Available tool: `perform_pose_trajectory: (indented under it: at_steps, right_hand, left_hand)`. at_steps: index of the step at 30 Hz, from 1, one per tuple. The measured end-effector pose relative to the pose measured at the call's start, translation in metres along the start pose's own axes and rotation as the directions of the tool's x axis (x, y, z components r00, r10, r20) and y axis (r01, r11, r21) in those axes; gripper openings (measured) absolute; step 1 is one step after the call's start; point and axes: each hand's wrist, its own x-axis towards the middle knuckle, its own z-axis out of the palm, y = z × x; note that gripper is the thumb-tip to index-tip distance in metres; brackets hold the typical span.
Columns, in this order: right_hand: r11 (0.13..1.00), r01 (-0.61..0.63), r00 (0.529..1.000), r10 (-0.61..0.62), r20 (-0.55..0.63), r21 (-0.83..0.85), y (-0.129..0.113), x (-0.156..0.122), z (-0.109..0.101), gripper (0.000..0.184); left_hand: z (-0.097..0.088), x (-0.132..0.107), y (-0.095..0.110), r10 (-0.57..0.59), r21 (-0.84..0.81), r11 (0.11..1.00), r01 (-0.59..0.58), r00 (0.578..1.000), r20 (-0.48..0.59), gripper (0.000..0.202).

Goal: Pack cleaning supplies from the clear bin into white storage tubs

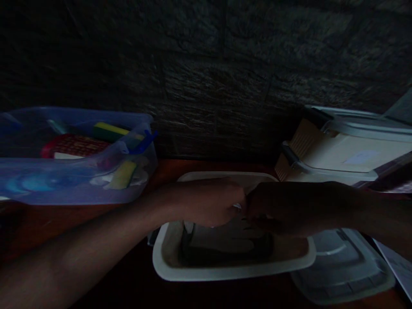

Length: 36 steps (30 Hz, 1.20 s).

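My left hand (214, 201) and my right hand (286, 208) meet over a white plastic tub (225, 274), knuckles close together or touching. Both hands are closed, fingers curled in. A tiny pale spot shows at the left fingers; whether it is a held thing or a nail I cannot make out. The dim light hides what the right fingers hold, if anything. Dark shapes lie inside the tub below the hands, too dim to name.
A clear plastic bin (80, 195) at left holds a yellow-and-green sponge (112, 131) and a red patterned item (75, 145). Lidded containers (347, 152) stand at right. A clear lid (344, 268) lies beside the tub. Behind rises a dark brick wall (206, 86).
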Motion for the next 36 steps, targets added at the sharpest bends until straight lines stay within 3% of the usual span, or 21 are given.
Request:
perform_pose_trajectory:
  at_steps: [2,3,5,7,9,12,14,16,18,20,22,24,26,28,30,32,34,36]
  right_hand:
    - [0.999,0.013,0.986,-0.019,-0.164,-0.036,-0.001,-0.005,-0.013,0.016]
    - [0.997,0.019,0.969,-0.037,-0.246,-0.074,0.000,-0.006,-0.019,0.014]
    - [0.989,0.014,0.922,-0.071,-0.381,-0.150,0.002,-0.008,-0.028,0.016]
    - [0.991,0.008,0.885,-0.070,-0.459,-0.135,0.003,-0.005,-0.034,0.022]
    - [0.998,0.065,0.838,-0.051,-0.543,0.007,0.002,0.002,-0.035,0.028]
    - [0.921,0.314,0.753,-0.094,-0.651,0.231,-0.003,0.017,-0.031,0.049]
    - [0.806,0.474,0.788,-0.208,-0.579,0.355,-0.006,0.027,-0.027,0.055]
    - [0.738,0.504,0.826,-0.260,-0.501,0.449,-0.006,0.035,-0.026,0.048]
    - [0.762,0.456,0.854,-0.231,-0.466,0.459,-0.005,0.040,-0.028,0.037]
    - [0.789,0.395,0.862,-0.140,-0.487,0.471,-0.003,0.040,-0.035,0.041]
    - [0.784,0.343,0.827,0.009,-0.562,0.517,0.000,0.035,-0.042,0.041]
    - [0.774,0.305,0.763,0.151,-0.629,0.555,0.003,0.029,-0.049,0.040]
    - [0.777,0.289,0.723,0.206,-0.660,0.559,0.009,0.023,-0.053,0.038]
    - [0.789,0.287,0.718,0.198,-0.667,0.543,0.019,0.018,-0.054,0.035]
    - [0.812,0.254,0.738,0.188,-0.648,0.525,0.028,0.016,-0.053,0.033]
    - [0.836,0.216,0.799,0.146,-0.584,0.504,0.034,0.016,-0.052,0.034]
    - [0.834,0.253,0.878,0.015,-0.479,0.490,0.032,0.019,-0.049,0.037]
    - [0.786,0.363,0.897,-0.150,-0.416,0.500,0.024,0.023,-0.046,0.038]
  left_hand:
    - [-0.010,0.006,0.011,0.079,0.184,0.977,-0.106,0.986,0.148,0.029]
    - [-0.015,0.009,0.016,0.120,0.239,0.959,-0.154,0.981,0.151,0.031]
    - [-0.024,0.011,0.027,0.197,0.215,0.957,-0.197,0.980,0.022,0.032]
    - [-0.031,0.012,0.036,0.214,0.089,0.975,-0.204,0.971,-0.111,0.039]
    - [-0.035,0.010,0.046,0.179,-0.111,0.971,-0.211,0.953,-0.245,0.051]
    - [-0.037,0.003,0.062,0.114,-0.417,0.869,-0.266,0.929,-0.353,0.063]
    - [-0.038,-0.002,0.072,0.103,-0.536,0.787,-0.305,0.922,-0.374,0.065]
    - [-0.039,-0.007,0.078,0.090,-0.585,0.737,-0.338,0.908,-0.410,0.066]
    - [-0.044,-0.011,0.079,0.084,-0.597,0.711,-0.372,0.888,-0.453,0.066]
    - [-0.051,-0.015,0.074,0.097,-0.582,0.715,-0.389,0.878,-0.468,0.062]
    - [-0.060,-0.018,0.066,0.086,-0.563,0.748,-0.350,0.894,-0.440,0.055]
    - [-0.067,-0.018,0.058,0.027,-0.545,0.797,-0.262,0.916,-0.400,0.046]
    - [-0.071,-0.016,0.050,-0.033,-0.513,0.838,-0.183,0.923,-0.383,0.040]
    - [-0.073,-0.012,0.045,-0.033,-0.457,0.874,-0.168,0.916,-0.399,0.036]
    - [-0.072,-0.007,0.042,0.004,-0.380,0.905,-0.189,0.899,-0.438,0.035]
    - [-0.068,-0.004,0.041,0.032,-0.301,0.934,-0.193,0.884,-0.466,0.036]
    - [-0.062,-0.003,0.042,0.036,-0.230,0.961,-0.153,0.895,-0.445,0.036]
    - [-0.054,-0.003,0.046,0.069,-0.132,0.983,-0.130,0.918,-0.390,0.036]
